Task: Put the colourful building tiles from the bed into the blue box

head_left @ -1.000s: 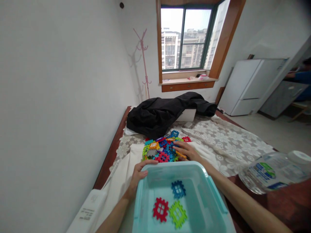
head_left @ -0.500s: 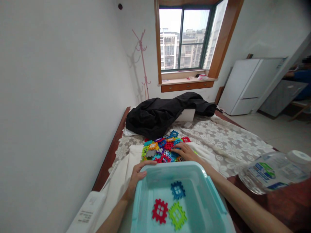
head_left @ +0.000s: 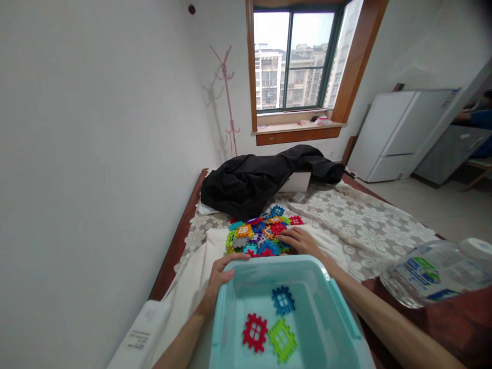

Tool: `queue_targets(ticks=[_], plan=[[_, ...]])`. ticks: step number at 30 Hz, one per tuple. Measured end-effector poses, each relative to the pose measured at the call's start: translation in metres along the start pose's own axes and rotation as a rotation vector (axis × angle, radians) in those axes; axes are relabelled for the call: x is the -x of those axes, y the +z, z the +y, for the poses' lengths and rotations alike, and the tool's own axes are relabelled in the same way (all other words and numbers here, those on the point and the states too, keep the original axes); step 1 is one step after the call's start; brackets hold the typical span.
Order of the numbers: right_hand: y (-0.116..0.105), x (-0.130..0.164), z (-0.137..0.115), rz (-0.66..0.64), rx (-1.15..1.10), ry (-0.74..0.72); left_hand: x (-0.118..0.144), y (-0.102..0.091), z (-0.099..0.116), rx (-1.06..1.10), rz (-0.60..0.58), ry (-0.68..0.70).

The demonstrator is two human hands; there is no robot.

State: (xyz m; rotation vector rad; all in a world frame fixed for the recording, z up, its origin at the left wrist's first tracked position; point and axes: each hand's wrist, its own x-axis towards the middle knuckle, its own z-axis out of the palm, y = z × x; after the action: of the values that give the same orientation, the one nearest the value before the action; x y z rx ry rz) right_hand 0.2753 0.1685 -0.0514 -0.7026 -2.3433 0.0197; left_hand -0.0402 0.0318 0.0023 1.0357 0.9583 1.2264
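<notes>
A light-blue plastic bin (head_left: 230,328) sits close in front of me. Inside it lie a blue tile (head_left: 283,300), a red tile (head_left: 254,332) and a green tile (head_left: 282,339). My left hand (head_left: 218,279) grips the bin's far left rim. Beyond the bin, a pile of several colourful interlocking plastic tiles (head_left: 257,233) lies on the cloth. My right hand (head_left: 300,240) rests on the right side of that pile, fingers curled over the tiles; whether it holds one I cannot tell.
A lace floral cloth (head_left: 357,220) covers the wooden table. A black jacket (head_left: 261,179) lies behind the pile over a white box (head_left: 295,182). A water bottle (head_left: 434,271) lies at the right, a white device (head_left: 140,333) at the left.
My right hand shifted slightly on the pile and its fingers curled in; the tiles under it were stirred a little. My left hand stayed on the bin rim.
</notes>
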Motion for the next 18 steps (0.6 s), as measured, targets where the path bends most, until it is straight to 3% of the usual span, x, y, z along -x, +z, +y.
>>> queue_targets(ticks=[4,11,18], plan=[[-0.003,0.004,-0.003,0.096,-0.135,0.096,-0.001,0.0,0.0,-0.006,0.015,0.002],[0.003,0.006,0.001,0.313,-0.279,0.417,-0.001,0.001,0.002,-0.027,0.013,-0.008],[0.001,-0.004,0.001,0.289,-0.248,0.453,-0.001,-0.001,0.0,-0.027,0.003,-0.006]])
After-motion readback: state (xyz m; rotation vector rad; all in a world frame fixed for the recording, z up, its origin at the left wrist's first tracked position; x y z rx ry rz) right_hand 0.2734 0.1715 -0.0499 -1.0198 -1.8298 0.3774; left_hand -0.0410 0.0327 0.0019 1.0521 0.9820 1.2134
